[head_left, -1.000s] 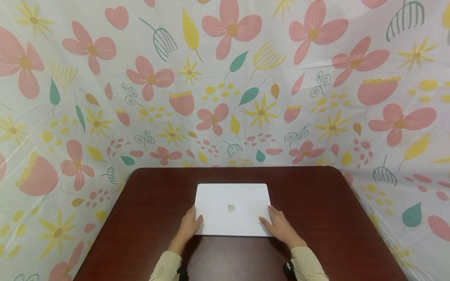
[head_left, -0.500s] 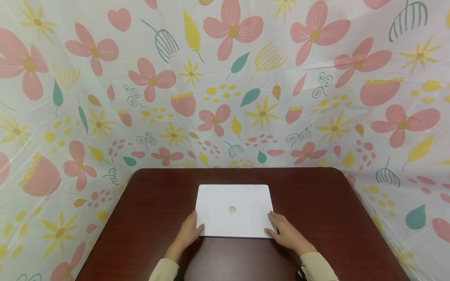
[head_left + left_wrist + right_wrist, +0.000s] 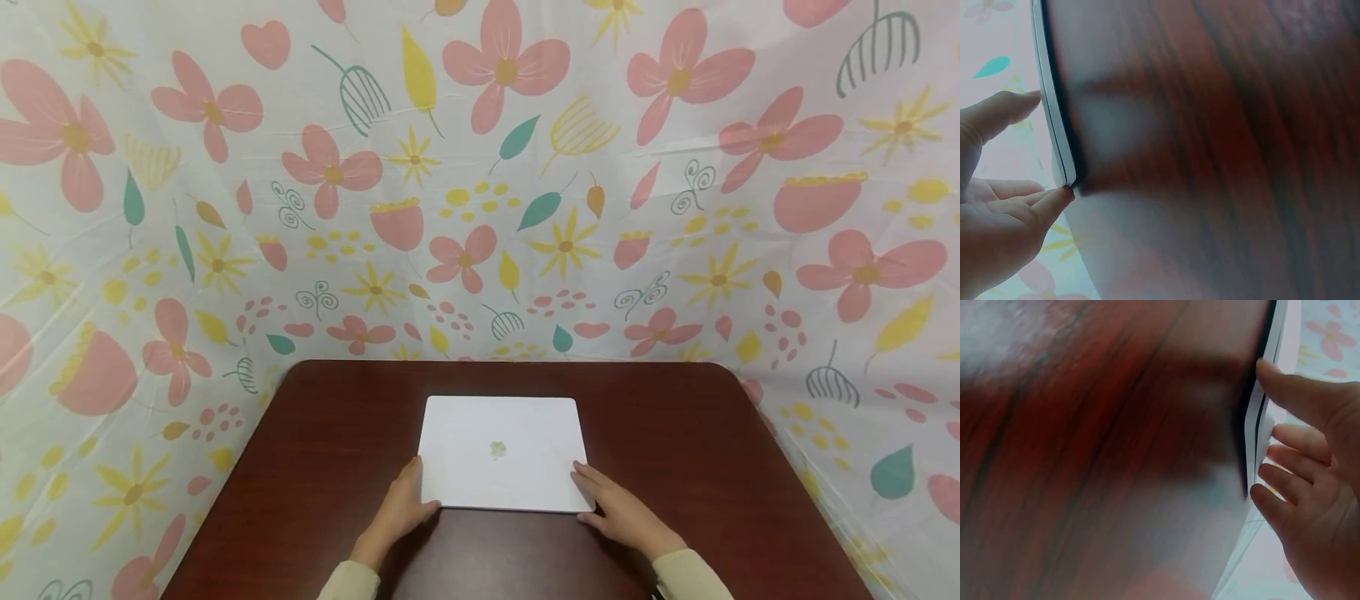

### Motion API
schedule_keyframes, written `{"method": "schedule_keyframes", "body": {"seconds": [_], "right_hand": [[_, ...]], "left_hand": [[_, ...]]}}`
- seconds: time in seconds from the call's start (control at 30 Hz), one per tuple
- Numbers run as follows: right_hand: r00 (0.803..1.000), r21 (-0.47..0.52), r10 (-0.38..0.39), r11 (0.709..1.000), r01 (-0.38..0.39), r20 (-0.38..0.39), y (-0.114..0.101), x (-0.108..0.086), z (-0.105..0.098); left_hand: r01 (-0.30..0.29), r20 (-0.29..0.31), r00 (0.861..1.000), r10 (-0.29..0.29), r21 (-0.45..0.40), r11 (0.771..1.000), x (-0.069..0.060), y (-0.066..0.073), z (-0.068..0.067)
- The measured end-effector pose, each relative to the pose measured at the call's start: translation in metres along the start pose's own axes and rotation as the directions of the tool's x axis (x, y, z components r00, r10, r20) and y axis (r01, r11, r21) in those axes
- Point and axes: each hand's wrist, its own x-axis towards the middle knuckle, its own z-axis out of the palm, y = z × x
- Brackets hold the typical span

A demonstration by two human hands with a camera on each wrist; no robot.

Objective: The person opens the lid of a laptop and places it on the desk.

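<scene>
in the head view, a closed silver macbook lies logo up in the middle of a dark red-brown table, with a floral cloth beyond the far edge. the left hand is at its near left corner, the right hand at its near right corner. in the left wrist view, the loosely extended fingers and spread thumb touch the macbook's edges without curling round it. in the right wrist view, the thumb touches the near edge, fingers relaxed and slightly bent beside the right one.
</scene>
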Motion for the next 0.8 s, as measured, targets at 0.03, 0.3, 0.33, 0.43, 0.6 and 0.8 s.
{"method": "schedule_keyframes", "body": {"seconds": [0.03,0.3,0.33,0.43,0.6,0.8], "right_hand": [[1.0,-0.006,-0.005,1.0,0.005,0.005,0.0,-0.001,-0.001],[0.996,-0.053,-0.091,0.995,0.09,-0.018,0.004,-0.004,-0.002],[0.994,-0.057,-0.102,0.993,0.1,-0.027,0.005,-0.004,-0.002],[0.989,-0.066,-0.132,0.99,0.128,-0.06,0.005,-0.004,-0.001],[0.977,-0.099,-0.182,0.98,0.172,-0.113,0.005,-0.005,0.002],[0.957,-0.166,-0.23,0.965,0.202,-0.176,0.005,-0.005,0.006]], "left_hand": [[-0.003,0.0,1.0,0.003,0.008,1.0,0.0,-0.001,0.001],[-0.026,-0.001,1.0,0.026,0.012,1.0,-0.003,-0.003,0.003],[-0.029,0.001,1.0,0.029,0.015,0.999,-0.003,-0.003,0.003],[-0.036,0.006,0.999,0.036,0.018,0.999,-0.003,-0.005,0.002],[-0.067,0.001,0.998,0.067,0.017,0.998,-0.005,-0.008,0.0],[-0.099,-0.012,0.995,0.1,0.025,0.995,-0.004,-0.012,0.0]]}}
